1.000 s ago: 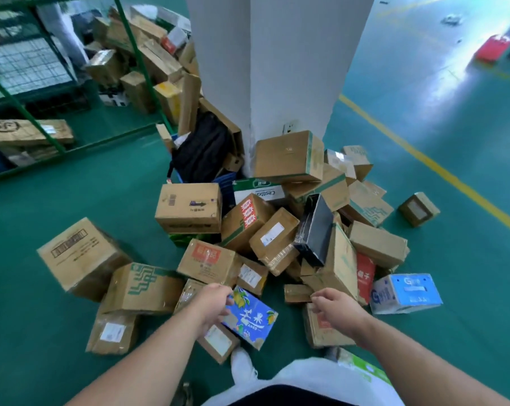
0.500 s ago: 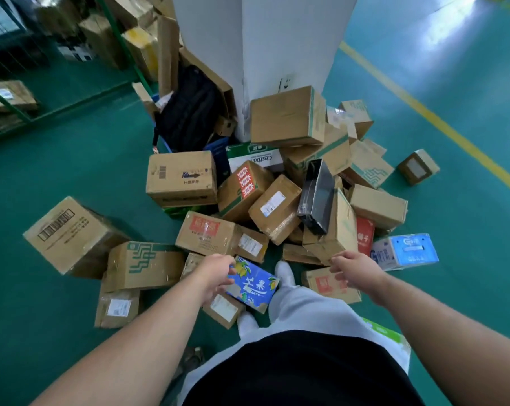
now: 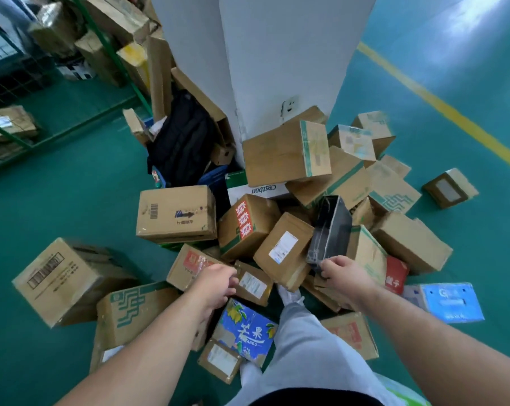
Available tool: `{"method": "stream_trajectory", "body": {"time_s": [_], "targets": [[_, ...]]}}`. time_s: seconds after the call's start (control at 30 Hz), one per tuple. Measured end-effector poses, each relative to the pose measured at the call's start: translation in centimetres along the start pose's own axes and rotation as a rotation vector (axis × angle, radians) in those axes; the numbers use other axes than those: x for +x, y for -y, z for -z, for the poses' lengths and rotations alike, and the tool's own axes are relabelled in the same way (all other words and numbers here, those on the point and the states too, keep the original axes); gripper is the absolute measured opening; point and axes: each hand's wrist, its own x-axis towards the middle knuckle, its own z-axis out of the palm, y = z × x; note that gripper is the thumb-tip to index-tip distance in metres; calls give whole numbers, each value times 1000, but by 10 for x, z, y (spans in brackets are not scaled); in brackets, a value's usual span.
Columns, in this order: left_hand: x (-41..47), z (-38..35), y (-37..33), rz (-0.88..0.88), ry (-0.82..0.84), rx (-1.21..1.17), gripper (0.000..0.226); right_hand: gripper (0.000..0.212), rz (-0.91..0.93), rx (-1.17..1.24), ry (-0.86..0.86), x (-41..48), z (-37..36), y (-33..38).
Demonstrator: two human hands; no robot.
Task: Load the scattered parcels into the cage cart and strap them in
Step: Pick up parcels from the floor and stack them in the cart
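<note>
One white pillar (image 3: 283, 54) rises from the green floor (image 3: 57, 206), and one green cage cart (image 3: 110, 55) stands at the far left, well apart from the heap, with some cartons inside. Over twenty parcels (image 3: 176, 216) lie scattered round the pillar's foot, mostly brown. Two are blue: the mango-printed carton (image 3: 247, 329) and a plain blue carton (image 3: 453, 301) on the right. One black backpack (image 3: 183, 142) leans on the pillar, and one black parcel (image 3: 331, 230) tilts in the heap. The right hand (image 3: 343, 272) is at its lower end, fingers curled. The left hand (image 3: 218, 284) curls over a small labelled carton (image 3: 253, 287). I cannot tell whether either grips
</note>
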Motion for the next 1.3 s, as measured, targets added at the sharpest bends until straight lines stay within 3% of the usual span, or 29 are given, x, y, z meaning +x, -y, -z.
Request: {"method": "stream_trajectory", "body": {"time_s": [0.23,0.43,0.6,0.83,0.93,1.03,1.13,1.2,1.3], "targets": [[89,-63,-106,111,-26,-10,20,44,-56,53,-6,170,59,57],[188,-132,-220,-24,-45,51,27,43,-59,68,-52,309,96,96],[232,-190,-298,-148,-50,117,98,41,-42,63,-62,385,101,123],[285,-235,-305,-116,-252,329,128,56,-91,109,-43,439,81,128],[302,-227,-276,-146,-291,408,110,57,-117,123,-49,443,69,122],[310,-211,-234,-208,-228,228,77,69,-108,115,-90,445,64,117],[318,-181,-187,-115,-150,51,43,75,-75,134,9,444,54,117],[318,-160,-161,-12,-18,0,41,67,-32,81,156,429,36,118],[308,-128,-134,119,48,-311,41,55,72,14,180,397,2,119]]}}
